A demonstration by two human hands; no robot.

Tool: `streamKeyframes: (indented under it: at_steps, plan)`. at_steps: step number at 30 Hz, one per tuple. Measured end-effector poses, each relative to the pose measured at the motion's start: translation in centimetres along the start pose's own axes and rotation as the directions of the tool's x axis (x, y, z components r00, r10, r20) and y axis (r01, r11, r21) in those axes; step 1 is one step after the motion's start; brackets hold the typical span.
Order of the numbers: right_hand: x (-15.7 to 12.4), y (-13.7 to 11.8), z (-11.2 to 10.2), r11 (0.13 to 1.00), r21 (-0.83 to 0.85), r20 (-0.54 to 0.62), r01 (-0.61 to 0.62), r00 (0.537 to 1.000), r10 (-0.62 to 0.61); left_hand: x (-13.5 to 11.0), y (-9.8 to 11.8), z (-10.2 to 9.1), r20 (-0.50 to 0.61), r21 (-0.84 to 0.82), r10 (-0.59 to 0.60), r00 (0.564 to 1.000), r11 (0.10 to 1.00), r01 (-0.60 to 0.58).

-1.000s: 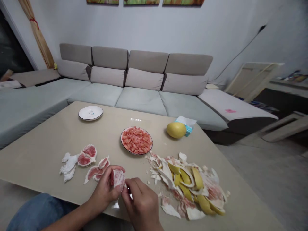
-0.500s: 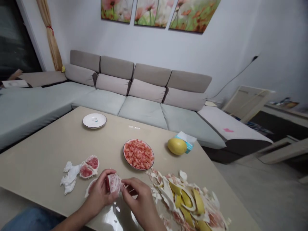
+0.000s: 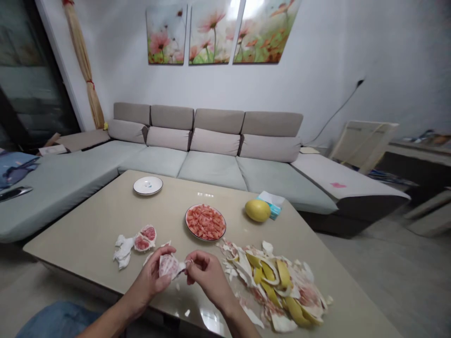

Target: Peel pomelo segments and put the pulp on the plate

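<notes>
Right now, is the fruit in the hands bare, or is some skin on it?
Some skin is on the fruit: a whitish layer covers the side facing us. Its far side is hidden.

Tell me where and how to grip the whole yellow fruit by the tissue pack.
Grip the whole yellow fruit around its middle, probably best from above and the left. Its smooth, rounded shape shows no stem or edge to pinch, and the tissue pack crowds it behind and to the right, while its left side is open.
</notes>
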State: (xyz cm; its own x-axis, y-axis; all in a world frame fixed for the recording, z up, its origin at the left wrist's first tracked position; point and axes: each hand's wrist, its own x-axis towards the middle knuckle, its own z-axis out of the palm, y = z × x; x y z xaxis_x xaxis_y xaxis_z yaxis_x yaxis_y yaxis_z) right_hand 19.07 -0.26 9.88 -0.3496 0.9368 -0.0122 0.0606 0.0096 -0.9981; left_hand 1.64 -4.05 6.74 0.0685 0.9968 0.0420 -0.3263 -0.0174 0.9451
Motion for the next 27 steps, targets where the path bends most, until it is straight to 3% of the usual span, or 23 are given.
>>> streamKeyframes:
  at_steps: [4,8,14,17,19,23,25,27]
  plan:
    - [-1.3,-0.2,0.0,0.990,0.139,0.009,-0.017,1.000,0.016,-0.1,-0.2,1.0,0.004,-0.336,-0.156,0.988,0.930,0.148]
    - [-0.9,0.8,-0.1,0.972,0.228,-0.047,-0.059,0.996,0.071,1.3,-1.4,1.8,0.026,-0.532,-0.299,0.954,0.804,0.266]
    - [0.5,3.9,-1.6,0.950,0.270,-0.060,-0.157,0.982,0.180,3.4,-3.5,2.3,0.112,-0.516,-0.374,0.920,0.770,0.376]
    - [1.0,5.4,-3.3,0.910,0.362,-0.035,-0.204,0.972,0.232,4.4,-5.1,1.6,0.213,-0.508,-0.417,0.884,0.726,0.464]
    - [1.3,6.1,-4.5,0.900,0.389,-0.068,-0.196,0.968,0.240,5.2,-6.1,0.8,0.224,-0.518,-0.424,0.877,0.711,0.476]
    - [1.2,6.3,-5.6,0.963,0.177,-0.119,-0.202,0.967,0.224,6.4,-6.7,-0.2,0.131,-0.506,-0.393,0.910,0.763,0.402]
    - [0.9,6.4,-5.0,0.987,-0.072,-0.151,-0.144,0.980,0.132,6.6,-6.5,-0.1,0.121,-0.468,-0.382,0.916,0.792,0.392]
    - [0.5,6.8,-4.0,0.941,-0.333,-0.159,-0.052,0.987,-0.001,6.4,-6.2,0.3,0.128,-0.406,-0.402,0.907,0.813,0.418]
